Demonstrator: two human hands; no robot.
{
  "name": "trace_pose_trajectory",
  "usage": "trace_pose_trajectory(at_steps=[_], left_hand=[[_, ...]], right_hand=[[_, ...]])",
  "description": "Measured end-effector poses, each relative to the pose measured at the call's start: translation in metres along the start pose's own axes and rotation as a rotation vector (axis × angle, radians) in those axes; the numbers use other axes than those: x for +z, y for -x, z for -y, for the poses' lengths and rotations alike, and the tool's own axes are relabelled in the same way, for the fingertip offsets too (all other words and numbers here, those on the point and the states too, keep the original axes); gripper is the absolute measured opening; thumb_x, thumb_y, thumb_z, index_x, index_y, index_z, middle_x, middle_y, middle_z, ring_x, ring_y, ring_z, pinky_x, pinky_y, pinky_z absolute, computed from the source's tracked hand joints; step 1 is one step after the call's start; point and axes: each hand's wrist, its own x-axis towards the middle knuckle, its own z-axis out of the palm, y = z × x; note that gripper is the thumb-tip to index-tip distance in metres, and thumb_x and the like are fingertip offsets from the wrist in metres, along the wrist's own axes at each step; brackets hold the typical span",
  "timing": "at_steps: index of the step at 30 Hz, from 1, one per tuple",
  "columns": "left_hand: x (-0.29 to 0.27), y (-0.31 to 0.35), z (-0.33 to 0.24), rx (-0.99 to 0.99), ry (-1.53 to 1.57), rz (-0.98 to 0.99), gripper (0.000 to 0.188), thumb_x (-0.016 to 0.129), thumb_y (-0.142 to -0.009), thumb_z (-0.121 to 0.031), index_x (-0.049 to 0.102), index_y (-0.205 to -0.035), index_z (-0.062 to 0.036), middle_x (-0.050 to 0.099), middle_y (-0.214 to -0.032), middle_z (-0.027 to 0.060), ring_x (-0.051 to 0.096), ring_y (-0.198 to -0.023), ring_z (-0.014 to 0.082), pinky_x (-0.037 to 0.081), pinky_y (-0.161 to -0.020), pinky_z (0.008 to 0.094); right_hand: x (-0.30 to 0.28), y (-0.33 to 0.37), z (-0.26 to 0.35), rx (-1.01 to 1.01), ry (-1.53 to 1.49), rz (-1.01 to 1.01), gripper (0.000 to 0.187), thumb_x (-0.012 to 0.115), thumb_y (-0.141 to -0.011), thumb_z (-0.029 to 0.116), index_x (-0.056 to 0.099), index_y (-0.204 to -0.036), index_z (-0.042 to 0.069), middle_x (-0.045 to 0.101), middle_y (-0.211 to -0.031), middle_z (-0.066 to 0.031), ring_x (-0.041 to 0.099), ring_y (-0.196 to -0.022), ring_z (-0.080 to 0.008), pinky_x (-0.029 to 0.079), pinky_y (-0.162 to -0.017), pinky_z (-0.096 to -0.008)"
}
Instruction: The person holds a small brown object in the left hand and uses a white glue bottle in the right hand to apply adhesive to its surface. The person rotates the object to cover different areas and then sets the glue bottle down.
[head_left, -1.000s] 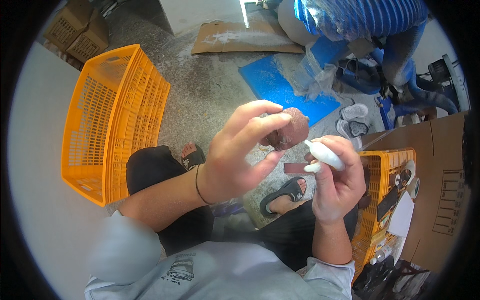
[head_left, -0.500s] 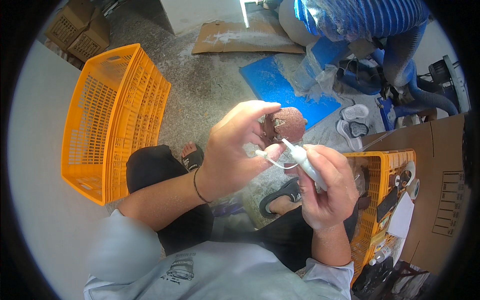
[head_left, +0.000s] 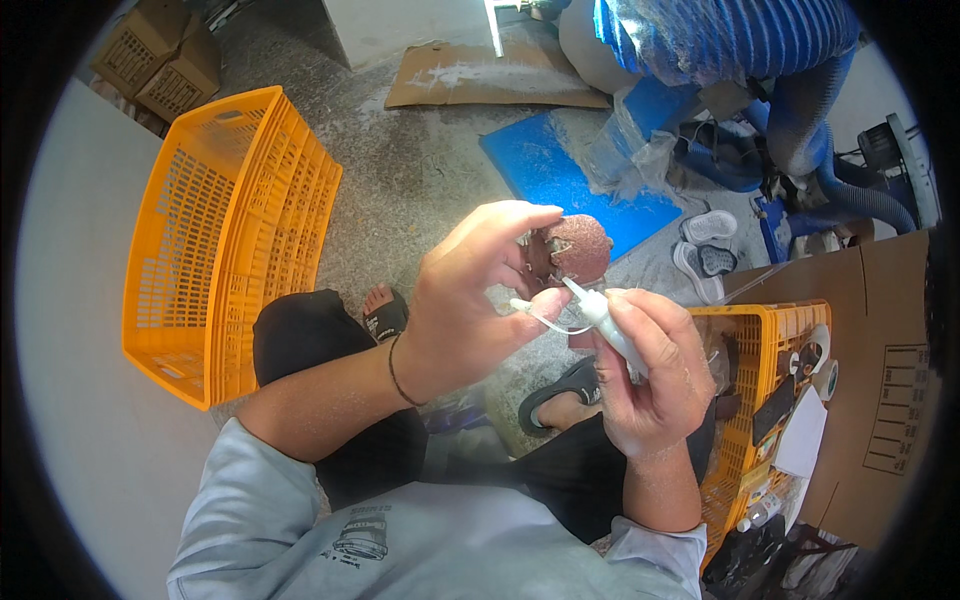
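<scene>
My left hand (head_left: 470,290) grips a rounded, reddish-brown piece with a grainy surface (head_left: 580,247) between thumb and fingers. A jagged, torn-looking edge shows on its near left side. In my right hand (head_left: 660,370) is a small white squeeze bottle (head_left: 618,332) with a narrow nozzle, its tip at the lower edge of the reddish-brown piece. Whether the tip touches it, I cannot tell. The bottle's cap (head_left: 521,305) hangs by a thin white strap near my left thumb. My left fingertips are partly hidden behind the piece.
A tall yellow plastic crate (head_left: 225,240) stands at the left. Another yellow crate (head_left: 735,440) at my right bears tape rolls and papers beside a large cardboard sheet (head_left: 870,400). Ahead lie a blue board (head_left: 530,160), blue ribbed hoses (head_left: 740,45) and light-coloured shoes (head_left: 700,255).
Both hands hold nearly the same place, with the bottle tip still by the reddish-brown piece. A pale blur over my left sleeve at the lower left is gone.
</scene>
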Motion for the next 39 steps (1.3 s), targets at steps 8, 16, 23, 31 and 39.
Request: trace_pose_trajectory(at_steps=[8,16,23,31,39], left_hand=[[0.0,0.0,0.001,0.011,-0.06,-0.01,0.062,0.077,-0.079,0.013,0.056,-0.137,0.0038,0.053,-0.134,0.0141,0.068,-0.105,0.0138,0.059,-0.083,0.0225],[0.0,0.001,0.002,0.024,-0.099,0.002,0.064,0.077,-0.078,0.012,0.056,-0.138,0.003,0.054,-0.133,0.0136,0.067,-0.101,0.0112,0.058,-0.081,0.0213],[0.0,0.001,0.002,0.034,-0.097,0.011,0.063,0.077,-0.078,0.012,0.057,-0.137,0.0027,0.054,-0.133,0.0136,0.066,-0.098,0.0096,0.057,-0.081,0.0209],[0.005,-0.001,0.004,0.05,-0.069,-0.059,0.059,0.078,-0.077,0.008,0.06,-0.132,0.0011,0.061,-0.123,0.0144,0.067,-0.09,0.0134,0.058,-0.074,0.0244],[0.007,0.004,-0.006,-0.043,-0.011,0.085,0.061,0.074,-0.081,0.014,0.055,-0.138,0.0042,0.055,-0.135,0.0144,0.067,-0.104,0.0155,0.057,-0.088,0.0255]], right_hand=[[0.0,-0.001,-0.001,-0.022,0.006,-0.022,0.042,0.078,-0.075,-0.009,0.07,-0.116,-0.002,0.07,-0.108,-0.0178,0.07,-0.092,-0.0319,0.058,-0.079,-0.0375],[-0.001,-0.002,-0.002,-0.033,0.014,-0.022,0.041,0.077,-0.074,-0.01,0.07,-0.114,-0.002,0.07,-0.105,-0.0175,0.07,-0.088,-0.0314,0.057,-0.076,-0.0365],[-0.002,-0.002,-0.002,-0.029,0.02,-0.026,0.041,0.077,-0.073,-0.011,0.07,-0.112,-0.003,0.07,-0.104,-0.0172,0.07,-0.088,-0.0313,0.057,-0.075,-0.0362],[-0.004,0.001,0.002,0.308,-0.233,-0.088,0.031,0.078,-0.08,-0.007,0.069,-0.11,-0.002,0.07,-0.109,-0.0151,0.07,-0.094,-0.0242,0.056,-0.082,-0.0342],[0.011,0.005,-0.027,0.43,-0.588,-0.11,0.03,0.086,-0.078,0.004,0.062,-0.095,0.005,0.059,-0.135,-0.0206,0.063,-0.112,-0.0215,0.05,-0.095,-0.0338]])
